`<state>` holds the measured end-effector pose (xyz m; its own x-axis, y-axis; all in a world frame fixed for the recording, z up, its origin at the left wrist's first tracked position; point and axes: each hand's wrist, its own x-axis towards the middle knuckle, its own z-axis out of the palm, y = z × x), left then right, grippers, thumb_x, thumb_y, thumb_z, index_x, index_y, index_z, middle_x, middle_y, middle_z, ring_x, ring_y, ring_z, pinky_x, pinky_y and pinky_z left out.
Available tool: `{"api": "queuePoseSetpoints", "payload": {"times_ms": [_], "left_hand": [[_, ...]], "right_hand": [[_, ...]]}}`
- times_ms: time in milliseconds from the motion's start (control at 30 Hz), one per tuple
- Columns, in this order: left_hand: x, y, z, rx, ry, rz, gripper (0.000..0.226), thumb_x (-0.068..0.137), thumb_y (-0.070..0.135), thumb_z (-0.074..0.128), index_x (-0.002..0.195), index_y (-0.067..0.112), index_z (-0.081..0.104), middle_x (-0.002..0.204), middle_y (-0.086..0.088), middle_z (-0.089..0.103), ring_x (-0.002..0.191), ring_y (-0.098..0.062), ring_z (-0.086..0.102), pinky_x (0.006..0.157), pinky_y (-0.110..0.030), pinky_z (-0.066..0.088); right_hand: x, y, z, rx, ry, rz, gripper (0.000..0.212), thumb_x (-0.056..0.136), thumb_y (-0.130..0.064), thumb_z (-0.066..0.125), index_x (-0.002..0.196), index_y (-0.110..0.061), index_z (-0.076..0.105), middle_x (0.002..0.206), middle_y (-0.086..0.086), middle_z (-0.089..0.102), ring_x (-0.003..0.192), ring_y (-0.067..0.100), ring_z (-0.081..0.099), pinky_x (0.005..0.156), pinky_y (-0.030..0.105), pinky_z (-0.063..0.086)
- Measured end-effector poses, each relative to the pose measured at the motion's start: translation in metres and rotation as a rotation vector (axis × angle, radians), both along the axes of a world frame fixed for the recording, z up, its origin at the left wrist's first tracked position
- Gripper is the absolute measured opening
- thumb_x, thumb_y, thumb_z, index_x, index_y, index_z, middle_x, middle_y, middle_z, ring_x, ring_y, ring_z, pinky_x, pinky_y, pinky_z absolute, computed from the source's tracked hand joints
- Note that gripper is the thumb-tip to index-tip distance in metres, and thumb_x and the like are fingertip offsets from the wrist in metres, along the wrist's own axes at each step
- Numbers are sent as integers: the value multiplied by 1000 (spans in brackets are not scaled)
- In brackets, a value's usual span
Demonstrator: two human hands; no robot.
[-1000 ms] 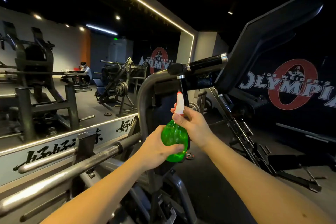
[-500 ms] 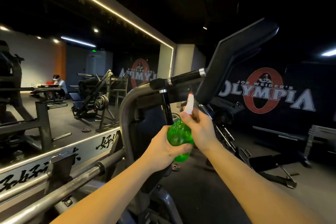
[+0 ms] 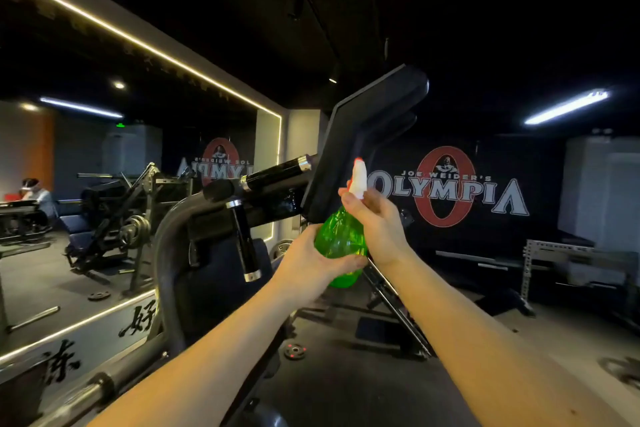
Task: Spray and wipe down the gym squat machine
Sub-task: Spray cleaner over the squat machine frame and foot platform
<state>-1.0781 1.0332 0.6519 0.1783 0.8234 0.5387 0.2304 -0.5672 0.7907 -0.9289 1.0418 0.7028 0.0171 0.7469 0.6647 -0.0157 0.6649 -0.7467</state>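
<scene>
A green spray bottle (image 3: 341, 239) with a white trigger head (image 3: 358, 175) is held up in front of me at centre. My left hand (image 3: 306, 265) grips the green body from the left and below. My right hand (image 3: 379, 222) grips the neck, fingers curled round the trigger. Just behind the nozzle rises the squat machine's black padded shoulder rest (image 3: 363, 135), tilted up to the right. Black handle grips (image 3: 273, 177) with chrome collars stick out to the left on the curved grey frame (image 3: 166, 246).
A mirror wall (image 3: 104, 166) on the left reflects other machines and a seated person (image 3: 34, 194). A steel bar (image 3: 76, 395) runs along the lower left. Floor with a small weight plate (image 3: 294, 350) lies below. A metal rack (image 3: 571, 263) stands at the right.
The bottle and both hands have risen and shifted right, from beside the handle grips to in front of the shoulder pad. My view has turned right and up.
</scene>
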Motion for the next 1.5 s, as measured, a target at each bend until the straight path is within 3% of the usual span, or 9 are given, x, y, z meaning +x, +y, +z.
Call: {"api": "queuePoseSetpoints", "payload": {"times_ms": [133, 267, 400, 500, 600, 767, 1033, 1167, 1500], "left_hand": [[19, 4, 30, 62, 26, 17, 71, 70, 52, 90, 127, 29, 56, 109, 9, 71, 97, -2, 70, 86, -26, 58], [33, 5, 38, 110, -14, 43, 82, 66, 52, 91, 134, 30, 50, 114, 12, 69, 101, 0, 68, 89, -25, 57], [36, 3, 10, 34, -5, 31, 82, 65, 55, 92, 133, 30, 52, 115, 9, 70, 104, -5, 69, 93, -34, 59], [35, -6, -28, -30, -2, 41, 74, 70, 43, 92, 130, 35, 50, 116, 12, 69, 105, 0, 68, 94, -28, 57], [27, -11, -65, -58, 5, 125, 72, 70, 36, 94, 127, 36, 50, 113, 14, 69, 101, 5, 67, 83, -16, 55], [3, -18, -108, -128, 8, 283, 69, 66, 41, 95, 120, 38, 52, 111, 10, 69, 99, 3, 67, 84, -20, 55], [-62, -29, -120, -186, -35, 406, 66, 69, 40, 93, 121, 40, 53, 111, 12, 70, 98, 4, 67, 81, -18, 52], [-106, -25, -124, -197, -40, 401, 63, 73, 39, 91, 124, 36, 54, 109, 11, 71, 95, 6, 67, 75, -13, 50], [-249, 12, -134, -202, -40, 300, 62, 71, 51, 90, 121, 30, 61, 108, 8, 73, 97, -5, 71, 88, -32, 58]], "right_hand": [[20, 5, 30, 70, 31, -10, 16, 94, -25, 74, 104, -12, 73, 86, -1, 73, 85, 17, 71, 83, 39, 58], [31, 11, 37, 86, 12, 50, 27, 93, -29, 75, 113, -12, 73, 89, -7, 73, 92, 16, 71, 90, 41, 58], [42, 23, 12, 5, 1, 73, 34, 87, -34, 80, 111, -12, 73, 95, 1, 75, 96, 26, 73, 90, 46, 59], [41, 32, -29, -29, -139, 91, 32, 88, -32, 78, 113, -13, 71, 103, 7, 75, 98, 24, 73, 92, 49, 58], [32, 40, -71, -107, -207, 191, 53, 80, -46, 80, 124, -20, 68, 115, 4, 74, 109, 22, 71, 100, 51, 55], [4, 48, -110, -148, -276, 348, 76, 78, -49, 85, 140, -16, 57, 123, -2, 69, 116, 17, 67, 98, 37, 57], [-71, 51, -116, -156, -347, 453, 72, 79, -50, 77, 143, -24, 55, 131, -8, 66, 125, 12, 61, 108, 44, 51], [-116, 53, -117, -179, -335, 455, 51, 94, -32, 73, 140, -18, 58, 124, -6, 68, 117, 11, 65, 105, 44, 53], [-250, 71, -120, -279, -354, 325, 40, 94, -30, 73, 129, -13, 65, 111, -2, 72, 106, 14, 70, 90, 31, 57]]}}
